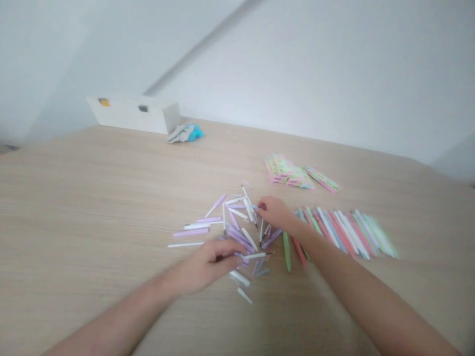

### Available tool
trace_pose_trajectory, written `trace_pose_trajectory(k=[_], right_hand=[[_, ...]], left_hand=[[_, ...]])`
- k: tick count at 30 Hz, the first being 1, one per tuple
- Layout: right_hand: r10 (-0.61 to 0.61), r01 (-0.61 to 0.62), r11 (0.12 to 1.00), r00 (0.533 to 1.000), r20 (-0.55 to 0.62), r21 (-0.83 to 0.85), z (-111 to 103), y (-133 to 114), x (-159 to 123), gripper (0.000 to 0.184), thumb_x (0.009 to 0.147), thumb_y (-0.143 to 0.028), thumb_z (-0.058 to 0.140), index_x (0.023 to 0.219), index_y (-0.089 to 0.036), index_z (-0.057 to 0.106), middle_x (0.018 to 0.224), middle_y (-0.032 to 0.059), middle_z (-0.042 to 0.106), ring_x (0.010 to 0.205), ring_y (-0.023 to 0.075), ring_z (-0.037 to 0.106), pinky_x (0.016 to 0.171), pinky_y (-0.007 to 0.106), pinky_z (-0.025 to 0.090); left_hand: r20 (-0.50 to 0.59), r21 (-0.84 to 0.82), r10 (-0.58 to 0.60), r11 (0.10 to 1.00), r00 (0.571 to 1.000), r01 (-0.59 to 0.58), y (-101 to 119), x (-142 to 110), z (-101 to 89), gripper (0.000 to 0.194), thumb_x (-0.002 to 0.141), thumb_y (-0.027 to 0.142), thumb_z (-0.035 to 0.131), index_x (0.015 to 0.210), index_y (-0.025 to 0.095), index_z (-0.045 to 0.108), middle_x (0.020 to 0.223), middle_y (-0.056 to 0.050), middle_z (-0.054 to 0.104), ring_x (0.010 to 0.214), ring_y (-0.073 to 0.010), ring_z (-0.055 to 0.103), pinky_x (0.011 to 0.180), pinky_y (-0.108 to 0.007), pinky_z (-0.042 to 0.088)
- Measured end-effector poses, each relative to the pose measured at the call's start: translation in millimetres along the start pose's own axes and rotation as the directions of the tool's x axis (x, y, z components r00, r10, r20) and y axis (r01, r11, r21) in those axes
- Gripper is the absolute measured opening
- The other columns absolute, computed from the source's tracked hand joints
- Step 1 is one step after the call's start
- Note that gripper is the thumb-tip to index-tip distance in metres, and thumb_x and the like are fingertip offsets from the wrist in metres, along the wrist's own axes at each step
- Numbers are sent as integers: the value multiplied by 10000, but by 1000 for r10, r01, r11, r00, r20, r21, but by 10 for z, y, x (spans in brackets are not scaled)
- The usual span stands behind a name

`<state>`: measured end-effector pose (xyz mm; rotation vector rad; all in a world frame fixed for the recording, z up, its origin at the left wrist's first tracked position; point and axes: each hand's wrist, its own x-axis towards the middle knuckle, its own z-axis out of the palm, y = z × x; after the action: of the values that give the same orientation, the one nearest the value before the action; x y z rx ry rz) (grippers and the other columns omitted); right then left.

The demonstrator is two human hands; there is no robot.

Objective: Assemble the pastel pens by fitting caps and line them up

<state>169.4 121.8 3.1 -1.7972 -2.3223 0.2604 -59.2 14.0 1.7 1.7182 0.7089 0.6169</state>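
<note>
My left hand (210,264) is closed in a pinch on a thin white pen refill (255,255) with a dark tip, pointing right. Farther back, my right hand (275,211) pinches a small light-blue pen part (255,206), partly hidden by the fingers. Between and around both hands lies a loose heap of pen parts: purple barrels (192,232), white refills (185,244) and short pale pieces (245,295). Motion blur softens the small details.
Right of the heap, pens in several colours (345,232) lie side by side, partly behind my right forearm. Beyond them are stacked pink-green packets (284,172) and a single packet (323,179). A white box (129,116) and a grey-blue cloth-like bundle (185,133) stand near the wall.
</note>
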Motion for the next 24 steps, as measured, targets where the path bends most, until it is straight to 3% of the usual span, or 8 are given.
trace_pose_trajectory(k=[3,5,6,8,10,12,18,24], right_hand=[[10,-2,996,996,-85,90,-77,-101,-178,223,844,-189,475,955,-135,661,978,101,670,911,177,581,825,270,405],[45,-8,965,990,-132,262,-104,-164,-377,272,883,-202,398,1013,-159,633,957,72,663,860,151,588,784,259,434],[91,-10,856,987,-132,517,-102,-196,-497,281,895,-236,381,1008,-161,628,886,60,659,784,145,592,722,256,453],[157,-11,492,985,-76,871,-64,-257,-752,293,888,-366,416,921,-172,634,797,37,622,665,136,567,589,247,449],[165,-18,224,986,-20,974,1,-314,-990,349,868,-466,448,885,-179,647,757,24,584,614,126,536,521,237,421],[136,-20,97,991,7,995,67,-367,-1174,382,855,-513,462,906,-185,652,740,20,571,582,119,522,488,233,402],[142,7,84,990,-19,996,157,-504,-1347,244,771,-391,652,932,-208,656,644,-23,568,499,80,455,464,209,362],[150,56,135,986,-77,989,215,-477,-1308,155,785,-343,634,837,-201,669,569,-37,552,491,90,474,480,224,382]], left_hand=[[-50,-22,6,1000,999,-7,0,14,-24,265,900,306,486,1011,127,647,909,-47,638,847,-156,553,781,-262,426],[-83,-18,-1,1000,997,-1,-7,19,-28,264,891,305,499,1016,124,645,893,-44,636,820,-150,554,756,-255,430],[-95,-13,-3,1000,995,2,-11,20,-26,267,886,308,505,1018,123,644,889,-43,637,807,-147,553,743,-252,432],[-114,1,-4,1000,993,4,-17,17,-17,275,881,317,511,1025,124,643,896,-44,642,796,-147,556,730,-250,435],[-122,13,-4,1000,993,5,-18,12,-7,284,878,324,513,1041,129,638,915,-48,648,805,-152,564,728,-253,440],[-125,21,1,1000,992,2,-11,7,3,289,875,323,513,1055,133,634,946,-54,652,824,-158,570,740,-259,445],[-130,58,24,998,991,-17,40,10,63,298,882,316,502,1071,119,621,976,-71,649,861,-174,573,783,-278,443],[-22,147,66,987,998,-62,97,14,154,295,916,285,445,1125,132,586,1010,-68,631,936,-177,561,857,-294,427]])
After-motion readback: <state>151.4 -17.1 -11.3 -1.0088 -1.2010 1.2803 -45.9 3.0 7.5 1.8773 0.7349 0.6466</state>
